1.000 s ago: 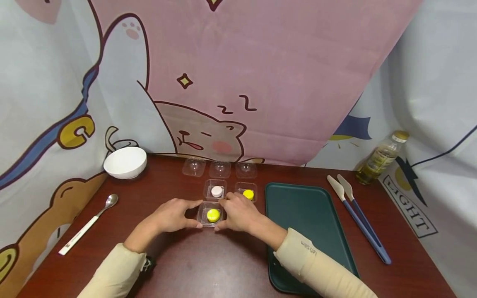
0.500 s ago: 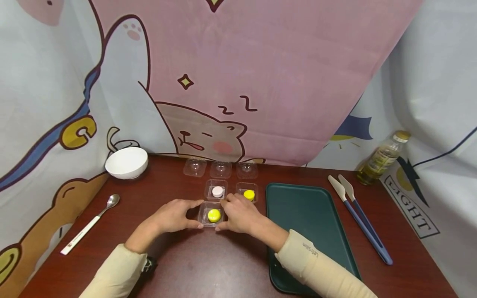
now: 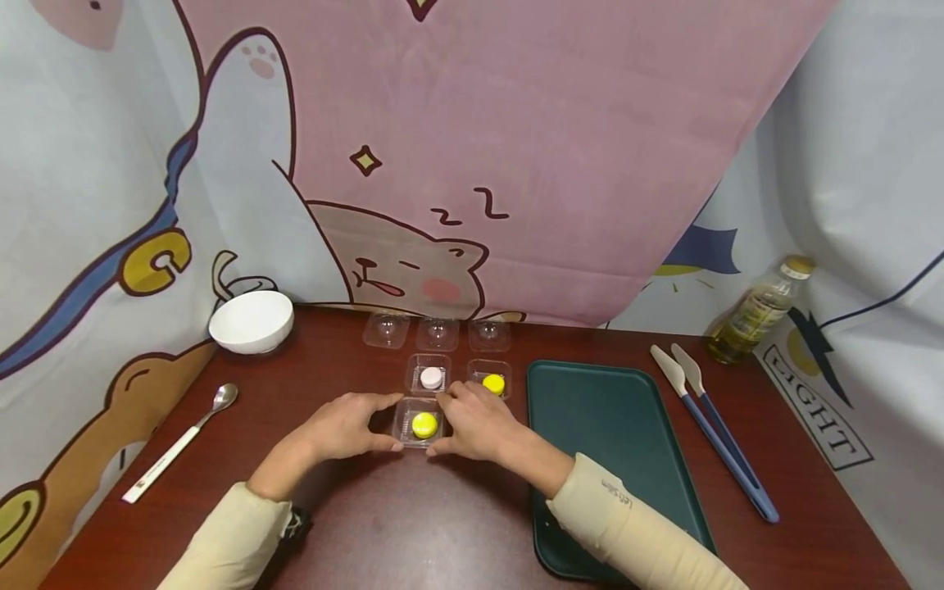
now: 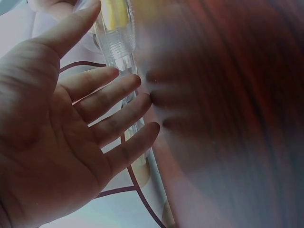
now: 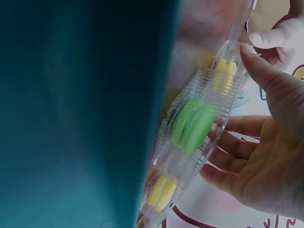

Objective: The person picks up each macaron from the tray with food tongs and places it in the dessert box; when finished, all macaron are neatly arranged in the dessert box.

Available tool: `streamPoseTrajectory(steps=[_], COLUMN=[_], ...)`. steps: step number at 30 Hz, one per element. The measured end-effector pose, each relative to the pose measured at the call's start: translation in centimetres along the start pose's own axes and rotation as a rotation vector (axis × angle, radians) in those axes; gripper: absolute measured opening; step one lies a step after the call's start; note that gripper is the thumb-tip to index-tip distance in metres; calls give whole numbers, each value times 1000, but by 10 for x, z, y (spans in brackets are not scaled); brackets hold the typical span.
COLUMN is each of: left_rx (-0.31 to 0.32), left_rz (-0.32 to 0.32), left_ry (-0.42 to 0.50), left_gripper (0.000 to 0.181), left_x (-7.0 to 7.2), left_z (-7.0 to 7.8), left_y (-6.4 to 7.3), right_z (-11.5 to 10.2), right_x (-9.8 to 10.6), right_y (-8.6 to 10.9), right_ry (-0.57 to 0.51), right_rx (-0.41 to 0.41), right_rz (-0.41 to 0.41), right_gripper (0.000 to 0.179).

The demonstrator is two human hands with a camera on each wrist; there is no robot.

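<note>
A clear plastic box (image 3: 402,433) with a yellow macaron (image 3: 424,425) sits between my two hands. My left hand (image 3: 339,426) touches its left side with thumb and forefinger, the other fingers straight in the left wrist view. On the right side my right hand (image 3: 475,426) rests its thumb and forefinger by the box's corners. Beside that hand, a green macaron (image 5: 192,126) in another clear box shows in the right wrist view; my hand hides it from the head view. Behind stand a box with a pale pink macaron (image 3: 431,378) and one with a yellow macaron (image 3: 493,384).
Three clear domed lids line the table's back, one lid (image 3: 438,333) in the middle. A dark green tray (image 3: 605,426) lies under my right forearm. Farther right are blue tongs (image 3: 719,442) and an oil bottle (image 3: 755,315). A white bowl (image 3: 251,322) and spoon (image 3: 180,442) are left.
</note>
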State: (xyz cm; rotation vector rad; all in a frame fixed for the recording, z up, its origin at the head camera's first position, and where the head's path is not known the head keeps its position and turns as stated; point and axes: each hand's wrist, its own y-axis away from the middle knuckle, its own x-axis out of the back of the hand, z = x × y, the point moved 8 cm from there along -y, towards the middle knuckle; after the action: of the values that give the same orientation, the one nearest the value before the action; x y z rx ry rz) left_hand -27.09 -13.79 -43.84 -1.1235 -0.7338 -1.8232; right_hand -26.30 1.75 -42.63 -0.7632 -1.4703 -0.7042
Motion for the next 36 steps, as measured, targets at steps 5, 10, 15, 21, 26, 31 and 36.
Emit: streamPoseTrajectory(steps=[5, 10, 15, 21, 26, 31, 36], left_rx=[9, -5, -23, -15, 11, 37, 25], left_rz=[-3, 1, -4, 40, 112, 136, 118], left_ry=[3, 8, 47, 91, 117, 152, 174], left_gripper=[78, 79, 77, 78, 78, 81, 83], left_x=[0, 0, 2, 14, 25, 27, 25], left_z=[0, -1, -2, -7, -14, -23, -28], left_y=[0, 1, 3, -1, -12, -28, -41], right_z=[4, 8, 19, 45, 75, 111, 145], right_x=[1, 6, 11, 28, 41, 48, 47], right_y=[0, 2, 4, 2, -3, -6, -7], right_ry=[-56, -93, -186, -314, -459, -554, -576], right_rx=[0, 12, 17, 39, -49, -187, -293], right_rz=[-13, 1, 6, 92, 142, 229, 293], right_gripper=[84, 79, 74, 63, 53, 45, 40])
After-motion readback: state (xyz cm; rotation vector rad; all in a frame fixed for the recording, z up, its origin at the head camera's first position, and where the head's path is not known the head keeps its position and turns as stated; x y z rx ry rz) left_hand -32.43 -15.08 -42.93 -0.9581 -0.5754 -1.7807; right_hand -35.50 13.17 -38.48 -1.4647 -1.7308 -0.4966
